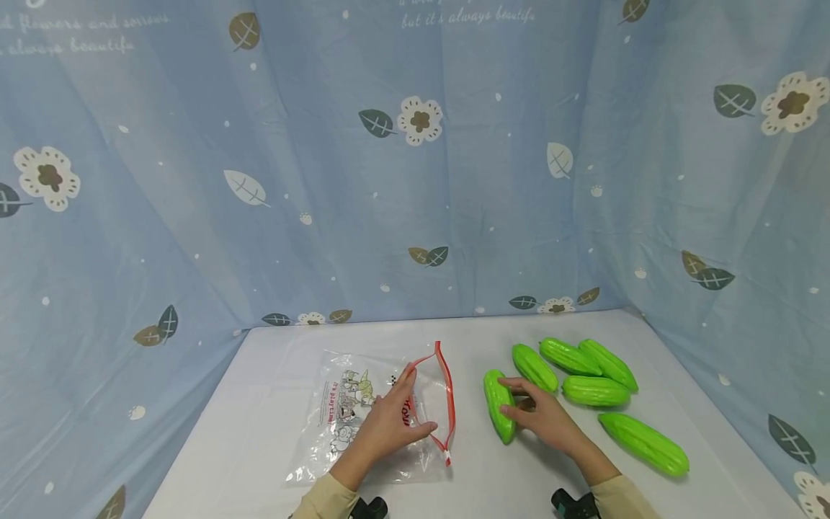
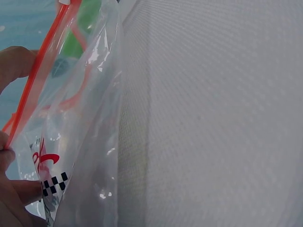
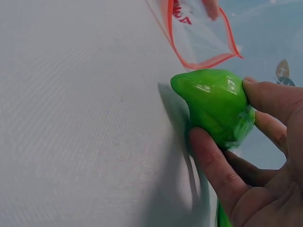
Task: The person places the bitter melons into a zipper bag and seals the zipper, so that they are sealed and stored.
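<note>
Shiny, ridged and bright green, a toy cucumber [image 1: 498,406] is pinched upright by my right hand [image 1: 551,418], thumb on one side and fingers on the other. The right wrist view shows the toy cucumber [image 3: 215,101] end-on, its tip toward the bag's mouth. A clear plastic zip bag [image 1: 324,447] with a red zip rim and cartoon print lies to the left, its mouth gaping toward the cucumber. Spread across that mouth, my left hand [image 1: 385,422] has thumb and fingers wide apart at the red zip rim [image 2: 33,71].
Several more toy cucumbers [image 1: 595,391] lie grouped on the right of the white table [image 1: 246,418]. One toy cucumber [image 1: 644,443] sits nearer the front. A blue patterned curtain [image 1: 324,180] rises behind the table and along both sides.
</note>
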`<state>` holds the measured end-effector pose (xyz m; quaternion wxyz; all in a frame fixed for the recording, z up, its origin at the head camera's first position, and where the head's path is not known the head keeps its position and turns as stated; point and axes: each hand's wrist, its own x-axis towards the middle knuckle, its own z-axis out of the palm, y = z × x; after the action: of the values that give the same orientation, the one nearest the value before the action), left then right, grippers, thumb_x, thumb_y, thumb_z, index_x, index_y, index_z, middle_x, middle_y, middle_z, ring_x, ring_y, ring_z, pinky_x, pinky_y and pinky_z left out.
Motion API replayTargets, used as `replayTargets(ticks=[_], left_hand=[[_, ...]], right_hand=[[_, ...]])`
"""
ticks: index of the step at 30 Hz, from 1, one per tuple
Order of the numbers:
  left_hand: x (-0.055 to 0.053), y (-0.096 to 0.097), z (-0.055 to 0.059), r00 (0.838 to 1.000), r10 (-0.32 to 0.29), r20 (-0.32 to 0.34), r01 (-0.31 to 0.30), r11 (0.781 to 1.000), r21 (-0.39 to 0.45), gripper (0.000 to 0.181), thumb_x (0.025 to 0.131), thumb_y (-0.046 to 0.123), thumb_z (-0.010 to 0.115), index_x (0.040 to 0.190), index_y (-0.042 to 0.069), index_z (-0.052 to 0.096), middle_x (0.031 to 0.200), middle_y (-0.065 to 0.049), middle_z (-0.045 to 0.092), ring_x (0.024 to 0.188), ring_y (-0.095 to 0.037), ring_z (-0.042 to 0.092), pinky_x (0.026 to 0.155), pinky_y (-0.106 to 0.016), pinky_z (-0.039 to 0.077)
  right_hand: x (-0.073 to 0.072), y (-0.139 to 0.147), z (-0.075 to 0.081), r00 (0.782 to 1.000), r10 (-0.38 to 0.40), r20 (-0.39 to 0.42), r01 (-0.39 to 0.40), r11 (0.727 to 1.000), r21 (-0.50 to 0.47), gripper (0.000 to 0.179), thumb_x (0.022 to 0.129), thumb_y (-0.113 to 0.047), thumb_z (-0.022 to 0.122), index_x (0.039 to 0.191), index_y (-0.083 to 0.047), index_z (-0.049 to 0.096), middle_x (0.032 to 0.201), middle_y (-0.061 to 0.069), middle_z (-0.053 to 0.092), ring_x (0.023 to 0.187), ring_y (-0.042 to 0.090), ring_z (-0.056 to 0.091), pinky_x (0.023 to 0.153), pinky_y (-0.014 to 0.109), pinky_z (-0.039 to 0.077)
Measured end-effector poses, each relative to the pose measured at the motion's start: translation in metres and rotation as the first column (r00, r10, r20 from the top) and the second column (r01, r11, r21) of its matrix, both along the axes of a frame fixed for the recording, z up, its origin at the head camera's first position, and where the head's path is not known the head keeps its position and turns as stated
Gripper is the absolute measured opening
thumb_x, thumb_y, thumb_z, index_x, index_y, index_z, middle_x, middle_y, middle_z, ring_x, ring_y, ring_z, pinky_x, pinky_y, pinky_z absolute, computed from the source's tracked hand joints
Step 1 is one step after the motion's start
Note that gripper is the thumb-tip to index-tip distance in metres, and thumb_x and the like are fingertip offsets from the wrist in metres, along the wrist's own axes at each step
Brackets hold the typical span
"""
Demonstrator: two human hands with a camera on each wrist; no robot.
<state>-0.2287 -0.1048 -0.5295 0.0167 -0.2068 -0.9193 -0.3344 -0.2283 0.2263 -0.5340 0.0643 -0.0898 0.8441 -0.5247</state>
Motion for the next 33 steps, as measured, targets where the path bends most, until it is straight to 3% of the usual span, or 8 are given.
replayTargets(ticks=[7,19,33], left_hand=[[0.0,0.001,0.002,1.0,0.008,0.004,-0.008,1.0,-0.008,0.105,0.083,0.06,0.075,0.162,0.009,0.028,0.169,-0.004,0.021,0.146,-0.036,0.037,0.106,-0.079,0.025],[-0.001,0.001,0.001,1.0,0.019,-0.003,-0.019,1.0,-0.016,0.105,0.082,0.062,0.075,0.162,0.01,0.028,0.169,-0.002,0.022,0.147,-0.035,0.036,0.107,-0.078,0.026],[0.0,0.002,0.002,0.999,0.029,0.014,-0.029,0.999,-0.015,0.106,0.081,0.062,0.076,0.162,0.012,0.029,0.169,-0.001,0.022,0.148,-0.032,0.035,0.107,-0.077,0.027]], right_hand=[[0.0,-0.005,0.005,1.0,0.004,0.005,-0.004,1.0,-0.01,0.054,0.093,-0.032,0.075,0.144,-0.024,0.058,0.142,0.02,0.054,0.105,0.027,0.063,0.073,0.033,0.06],[0.0,-0.019,0.011,0.991,0.108,-0.081,-0.112,0.992,-0.053,0.054,0.096,-0.023,0.072,0.146,-0.013,0.055,0.143,0.02,0.055,0.105,0.029,0.063,0.072,0.031,0.058],[-0.009,-0.048,0.009,0.984,0.163,-0.075,-0.171,0.977,-0.125,0.055,0.096,-0.021,0.073,0.147,-0.014,0.054,0.139,0.02,0.058,0.103,0.03,0.064,0.073,0.037,0.061]])
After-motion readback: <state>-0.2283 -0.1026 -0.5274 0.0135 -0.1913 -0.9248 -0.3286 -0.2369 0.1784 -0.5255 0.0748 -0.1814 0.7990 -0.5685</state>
